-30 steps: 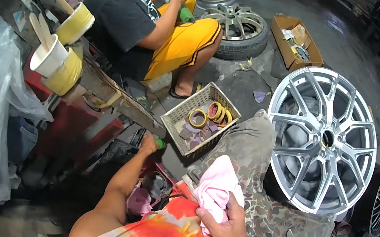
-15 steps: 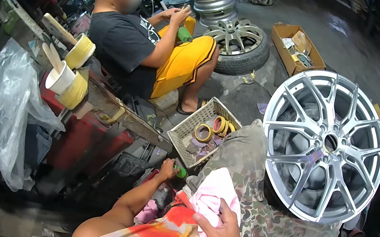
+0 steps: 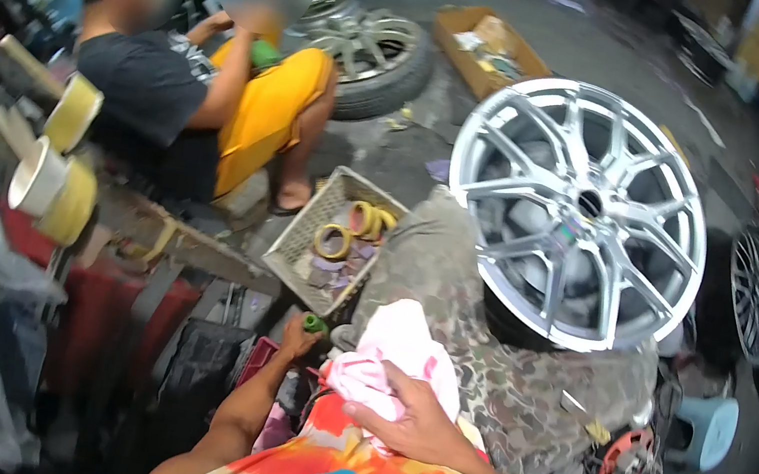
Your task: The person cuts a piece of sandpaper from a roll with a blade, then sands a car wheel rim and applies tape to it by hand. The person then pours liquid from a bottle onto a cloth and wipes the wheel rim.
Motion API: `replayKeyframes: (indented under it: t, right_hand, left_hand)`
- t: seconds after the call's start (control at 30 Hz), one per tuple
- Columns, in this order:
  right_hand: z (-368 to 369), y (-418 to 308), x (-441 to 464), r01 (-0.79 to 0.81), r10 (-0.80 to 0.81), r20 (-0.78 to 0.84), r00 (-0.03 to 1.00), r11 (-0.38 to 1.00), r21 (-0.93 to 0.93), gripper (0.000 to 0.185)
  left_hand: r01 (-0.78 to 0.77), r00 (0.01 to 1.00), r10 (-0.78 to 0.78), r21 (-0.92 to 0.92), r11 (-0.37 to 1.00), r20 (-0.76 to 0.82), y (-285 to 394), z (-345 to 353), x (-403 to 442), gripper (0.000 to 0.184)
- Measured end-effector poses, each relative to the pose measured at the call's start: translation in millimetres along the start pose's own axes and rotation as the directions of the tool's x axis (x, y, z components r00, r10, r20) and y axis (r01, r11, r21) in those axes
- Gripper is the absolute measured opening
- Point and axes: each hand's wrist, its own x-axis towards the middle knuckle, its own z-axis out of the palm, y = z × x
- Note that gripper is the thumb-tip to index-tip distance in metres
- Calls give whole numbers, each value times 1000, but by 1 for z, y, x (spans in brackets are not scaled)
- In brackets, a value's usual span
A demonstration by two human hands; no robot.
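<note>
My right hand (image 3: 409,417) is closed on a bunched pink and white cloth (image 3: 401,358) over my lap. My left hand (image 3: 296,336) reaches down at the left side, its fingers round a small green object (image 3: 313,324), beside the plastic basket. A large silver wheel rim (image 3: 572,210) with split spokes lies face up just beyond my camouflage-clad knee (image 3: 427,256). The light basket (image 3: 297,241) holds rolls of yellow tape (image 3: 333,241) and torn sandpaper-like pieces.
A seated person (image 3: 138,78) in yellow shorts works at the upper left. Taped cups (image 3: 40,177) with wooden sticks stand on a ledge at left. A cardboard box (image 3: 471,60), a tyre (image 3: 391,87), a blue stool (image 3: 706,432) and another rim (image 3: 755,293) stand around.
The view has swung right, so the rim, basket and seated person appear further left. My left hand still holds the green object and my right hand still holds the cloth.
</note>
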Motion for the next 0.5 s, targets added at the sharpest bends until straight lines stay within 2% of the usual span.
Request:
replayKeyframes:
  t: [0.07,0.1,0.17,0.2,0.23,0.3,0.33,0.37,0.4,0.43,0.47,0.5]
  right_hand:
    - [1,-20,-1,-212,209,56,976,976,57,46]
    - [1,-17,1,-204,201,62,978,978,41,46]
    - [7,-4,0,-130,129,35,991,991,17,43]
    - [8,-2,-1,-121,121,75,990,993,3,43]
    - [7,-1,0,-118,117,46,992,993,3,42]
    - [4,-4,2,-118,118,-2,993,993,-15,38]
    - [3,-3,3,-100,101,41,994,994,-36,38]
    - [1,-2,3,-56,55,-15,998,996,-63,38]
    - [0,-2,4,-16,9,-79,997,996,-86,38]
    - [0,-11,4,-101,100,-95,990,995,-4,36]
    - [-5,-6,3,-93,92,-89,992,996,-8,36]
    - [-13,4,2,-59,46,-108,993,990,-125,36]
  left_hand:
    - [-7,998,9,-32,999,63,-26,12,8,60]
    - [-22,999,24,-27,999,41,-31,15,7,60]
    - [11,1000,-10,-70,998,16,3,-3,-10,59]
    - [40,999,-39,-103,994,7,18,-12,-20,59]
    - [-15,999,10,-146,989,-35,11,-9,-20,59]
    - [-23,998,15,-137,990,-57,11,-11,-20,58]
    - [-46,995,34,-136,990,-93,26,-20,-28,57]
    - [-39,991,19,-150,988,-131,37,-30,-31,57]
    - [-108,983,97,-64,992,-155,48,-40,-34,53]
    - [-177,970,179,28,984,-163,61,-52,-38,50]
    - [-177,968,179,29,984,-174,78,-65,-43,50]
    - [-197,965,202,45,979,-170,100,-81,-49,46]
